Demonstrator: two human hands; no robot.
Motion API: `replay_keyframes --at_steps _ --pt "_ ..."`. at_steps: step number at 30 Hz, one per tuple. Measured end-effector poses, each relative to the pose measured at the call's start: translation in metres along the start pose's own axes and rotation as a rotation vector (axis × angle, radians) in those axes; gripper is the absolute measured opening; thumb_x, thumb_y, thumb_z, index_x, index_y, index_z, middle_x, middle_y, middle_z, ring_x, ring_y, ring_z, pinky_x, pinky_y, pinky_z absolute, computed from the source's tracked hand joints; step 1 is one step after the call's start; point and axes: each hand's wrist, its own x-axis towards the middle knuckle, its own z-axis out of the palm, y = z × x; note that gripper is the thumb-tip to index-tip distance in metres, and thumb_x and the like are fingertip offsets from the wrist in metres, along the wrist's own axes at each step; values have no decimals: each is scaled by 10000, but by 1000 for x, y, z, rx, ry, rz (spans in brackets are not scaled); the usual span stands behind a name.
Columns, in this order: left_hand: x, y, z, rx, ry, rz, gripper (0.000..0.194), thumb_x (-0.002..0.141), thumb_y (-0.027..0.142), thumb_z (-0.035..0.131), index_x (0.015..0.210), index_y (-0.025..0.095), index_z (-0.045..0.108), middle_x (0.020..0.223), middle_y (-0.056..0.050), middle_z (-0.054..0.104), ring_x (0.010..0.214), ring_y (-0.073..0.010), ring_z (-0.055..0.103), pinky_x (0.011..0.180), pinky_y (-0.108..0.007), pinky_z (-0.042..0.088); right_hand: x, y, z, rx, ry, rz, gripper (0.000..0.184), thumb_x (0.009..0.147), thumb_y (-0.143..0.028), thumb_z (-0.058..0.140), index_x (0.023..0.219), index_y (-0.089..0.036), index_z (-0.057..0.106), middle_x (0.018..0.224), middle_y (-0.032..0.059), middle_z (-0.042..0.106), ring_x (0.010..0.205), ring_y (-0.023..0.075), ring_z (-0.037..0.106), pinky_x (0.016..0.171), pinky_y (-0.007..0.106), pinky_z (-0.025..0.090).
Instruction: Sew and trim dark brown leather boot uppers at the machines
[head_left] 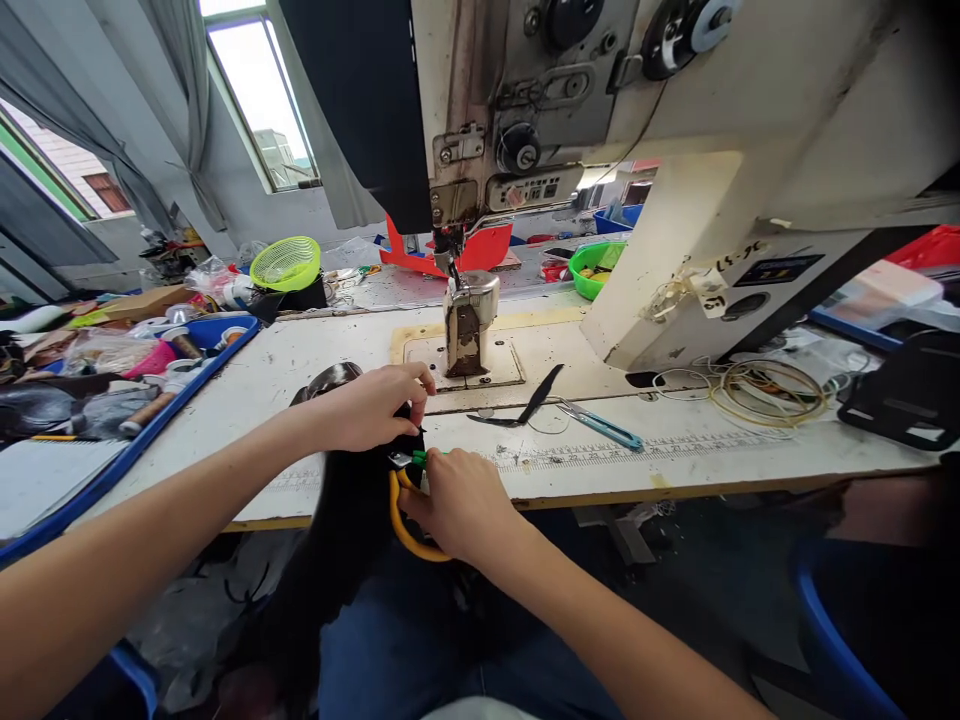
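My left hand [371,408] pinches the top of a black fabric piece [341,510] at the front edge of the sewing table [675,450]; the fabric hangs down over my lap. My right hand [457,500] grips yellow-handled scissors [401,515], their blades meeting the fabric just under my left fingers. A small green bit shows at the blades. The post-bed sewing machine [469,320] stands just behind my hands.
Thread snips [600,425] and a black strip [536,395] lie right of the machine post. A coil of cord [765,390] rests farther right. A blue tray [202,345] with thread spools is at the left, green baskets [285,262] behind.
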Motion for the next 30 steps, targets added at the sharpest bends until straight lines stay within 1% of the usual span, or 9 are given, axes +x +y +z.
replay_keyframes --at_steps 3,6,10,14,16,19,23,27,30 --pt "-8 4 7 120 -25 2 165 874 41 547 808 174 619 1122 -50 647 967 -174 655 828 -263 485 18 -12 9 41 -22 -35 272 923 -416 589 839 -181 696 802 90 734 777 271 722 583 294 404" --pt "-30 9 23 285 -81 -60 170 860 6 529 849 149 622 956 -84 673 857 -231 666 731 -313 491 37 -28 16 87 -40 -92 261 947 -409 564 973 -194 709 905 87 749 858 245 721 629 276 432" --pt "-75 12 58 484 -82 -316 314 844 -89 410 908 90 659 847 -154 682 784 -304 683 680 -374 505 51 -33 16 103 -97 -138 276 934 -428 588 977 -186 713 928 93 745 863 227 708 636 259 423" --pt "-101 22 95 537 -14 -575 423 865 -88 298 963 56 684 890 -212 695 843 -335 690 734 -416 544 44 -7 2 58 -155 -149 266 898 -402 605 817 -170 708 812 86 726 730 204 681 535 262 323" --pt "-99 28 109 507 60 -686 450 882 -69 289 1110 37 662 1022 -242 689 960 -352 680 802 -440 555 38 9 -8 22 -175 -152 256 878 -379 615 734 -175 672 723 62 694 651 185 645 507 270 269" --pt "-86 32 123 410 185 -805 520 897 -35 337 1377 36 523 1277 -251 623 1125 -353 638 915 -456 547 32 23 -20 -42 -172 -148 257 876 -377 619 704 -185 618 660 40 641 604 175 597 501 278 223" --pt "-71 23 137 251 313 -863 448 1021 179 324 1407 58 516 1433 -191 558 1312 -310 544 1093 -424 466 33 25 -21 -122 -170 -134 227 901 -348 610 739 -191 580 623 27 583 584 185 573 502 289 184" --pt "-71 12 142 112 364 -888 481 1027 264 340 1459 81 451 1463 -177 545 1293 -286 579 1035 -382 512 36 27 -12 -158 -210 -122 221 925 -329 593 751 -195 564 591 12 547 555 186 566 495 288 173" --pt "-71 9 140 16 392 -912 467 1000 271 381 1431 132 494 1426 -148 590 1245 -282 621 943 -361 562 37 31 -11 -157 -214 -120 217 929 -341 579 765 -199 567 608 18 559 560 184 564 496 284 182"
